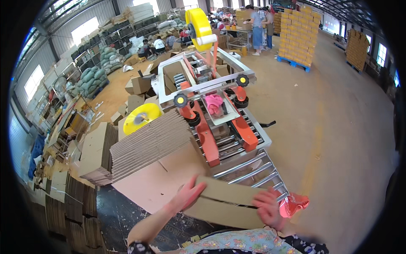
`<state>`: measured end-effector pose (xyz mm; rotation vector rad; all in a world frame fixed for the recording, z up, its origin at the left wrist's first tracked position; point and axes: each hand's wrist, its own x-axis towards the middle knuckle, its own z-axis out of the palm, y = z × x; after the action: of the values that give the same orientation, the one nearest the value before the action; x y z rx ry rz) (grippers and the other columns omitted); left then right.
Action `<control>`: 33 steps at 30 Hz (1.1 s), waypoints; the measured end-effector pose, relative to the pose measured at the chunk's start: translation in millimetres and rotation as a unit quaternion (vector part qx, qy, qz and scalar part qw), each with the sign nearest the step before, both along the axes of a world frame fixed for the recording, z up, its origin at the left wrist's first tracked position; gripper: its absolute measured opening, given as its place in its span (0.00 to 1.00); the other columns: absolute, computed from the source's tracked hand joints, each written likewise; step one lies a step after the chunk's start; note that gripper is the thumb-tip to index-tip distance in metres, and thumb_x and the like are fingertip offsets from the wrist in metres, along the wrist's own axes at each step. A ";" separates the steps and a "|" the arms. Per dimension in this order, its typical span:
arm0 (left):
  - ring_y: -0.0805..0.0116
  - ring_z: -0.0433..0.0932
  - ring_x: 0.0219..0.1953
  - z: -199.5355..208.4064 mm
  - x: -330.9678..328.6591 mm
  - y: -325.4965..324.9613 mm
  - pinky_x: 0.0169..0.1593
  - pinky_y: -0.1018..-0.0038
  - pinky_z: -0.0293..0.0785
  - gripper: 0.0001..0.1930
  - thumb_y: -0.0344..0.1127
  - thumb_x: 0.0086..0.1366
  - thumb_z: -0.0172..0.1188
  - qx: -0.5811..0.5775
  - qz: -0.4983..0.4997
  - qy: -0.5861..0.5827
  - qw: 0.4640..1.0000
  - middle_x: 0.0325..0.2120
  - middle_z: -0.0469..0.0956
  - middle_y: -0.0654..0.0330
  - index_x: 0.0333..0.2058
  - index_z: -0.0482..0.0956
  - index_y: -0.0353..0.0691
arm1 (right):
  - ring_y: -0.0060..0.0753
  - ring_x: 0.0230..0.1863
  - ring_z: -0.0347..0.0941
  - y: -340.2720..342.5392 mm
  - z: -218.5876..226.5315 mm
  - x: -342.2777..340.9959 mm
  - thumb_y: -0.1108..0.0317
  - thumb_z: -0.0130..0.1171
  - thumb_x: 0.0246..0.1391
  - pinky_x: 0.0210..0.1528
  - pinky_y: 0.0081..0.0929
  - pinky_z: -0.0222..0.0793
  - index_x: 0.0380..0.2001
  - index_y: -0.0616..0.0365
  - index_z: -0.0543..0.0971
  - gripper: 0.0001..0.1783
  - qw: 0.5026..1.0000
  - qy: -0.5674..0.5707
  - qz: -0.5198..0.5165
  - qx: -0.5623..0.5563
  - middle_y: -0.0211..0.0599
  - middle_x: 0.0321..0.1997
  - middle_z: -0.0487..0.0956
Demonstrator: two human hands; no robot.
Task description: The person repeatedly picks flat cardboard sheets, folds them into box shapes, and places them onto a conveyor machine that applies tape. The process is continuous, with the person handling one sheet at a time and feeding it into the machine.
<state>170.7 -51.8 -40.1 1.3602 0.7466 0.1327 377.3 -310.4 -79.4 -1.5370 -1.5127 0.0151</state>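
Observation:
Right in front of me is a brown cardboard box [226, 213], its two long top flaps folded inward with a dark gap between them. At its left end my left hand [189, 196] grips the edge, fingers over the upper flap. My right hand [269, 207] is at the opposite end, with bent fingers over the flap ends, slightly blurred. Beyond the box lie the metal rollers [249, 168] of a carton sealing machine [208, 146] with orange side rails. A pink cloth [214, 103] rests in its middle tray.
A stack of flattened cartons [152, 142] leans left of the machine, near a yellow tape roll [142, 118]. Another tape roll [198, 28] tops the machine. A red-pink bag [294, 205] hangs by the rollers' right end. Boxes on a pallet [298, 38] and other people [257, 29] are farther back.

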 end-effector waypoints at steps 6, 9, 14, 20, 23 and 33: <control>0.51 0.73 0.51 -20.5 195.3 34.9 0.54 0.64 0.68 0.17 0.43 0.68 0.51 0.435 -0.128 -0.057 0.889 0.44 0.77 0.46 0.50 0.72 0.38 | 0.49 0.53 0.69 3.1 -45.5 20.4 0.61 0.47 0.56 0.67 0.56 0.47 0.37 0.58 0.78 0.15 0.941 -0.047 -0.313 0.122 0.40 0.44 0.76; 0.51 0.74 0.44 -14.5 230.2 51.0 0.50 0.59 0.69 0.13 0.35 0.60 0.55 0.708 0.078 -0.186 0.676 0.39 0.75 0.50 0.41 0.74 0.37 | 0.49 0.54 0.68 114.3 -58.2 43.4 0.58 0.46 0.57 0.69 0.56 0.42 0.40 0.58 0.76 0.17 0.933 -0.060 -0.328 0.135 0.39 0.46 0.75; 0.57 0.76 0.38 -15.9 103.0 24.9 0.43 0.64 0.73 0.10 0.37 0.59 0.57 0.704 -0.026 -0.156 0.692 0.34 0.75 0.57 0.37 0.74 0.38 | 0.49 0.60 0.65 223.4 -54.3 35.6 0.63 0.47 0.59 0.69 0.55 0.45 0.46 0.57 0.75 0.16 0.928 -0.037 -0.319 0.191 0.40 0.52 0.74; 0.52 0.77 0.41 -48.1 -113.4 56.9 0.43 0.59 0.74 0.10 0.35 0.62 0.59 0.687 0.241 0.104 0.678 0.44 0.76 0.51 0.41 0.75 0.39 | 0.42 0.59 0.66 322.4 47.5 -115.0 0.44 0.52 0.57 0.62 0.50 0.56 0.56 0.55 0.71 0.31 0.937 -0.332 0.039 0.105 0.34 0.57 0.71; 0.41 0.67 0.54 31.0 -158.5 51.9 0.59 0.53 0.61 0.17 0.37 0.63 0.56 0.728 0.162 0.162 0.646 0.48 0.72 0.45 0.49 0.72 0.37 | 0.36 0.51 0.69 308.2 15.0 -133.6 0.48 0.54 0.55 0.53 0.44 0.62 0.48 0.54 0.72 0.24 0.888 -0.426 0.152 0.086 0.32 0.50 0.73; 0.59 0.80 0.34 -19.9 -179.8 13.7 0.35 0.67 0.75 0.18 0.50 0.67 0.55 0.282 0.078 0.246 0.924 0.32 0.80 0.51 0.44 0.79 0.42 | 0.41 0.49 0.73 267.7 21.0 -107.6 0.63 0.62 0.50 0.51 0.38 0.69 0.31 0.54 0.77 0.08 0.954 -0.151 0.208 0.151 0.36 0.47 0.77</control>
<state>-9.1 -38.1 -60.0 1.9146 1.3095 0.1378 269.8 -42.7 -58.3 -0.9887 -1.9596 -0.2078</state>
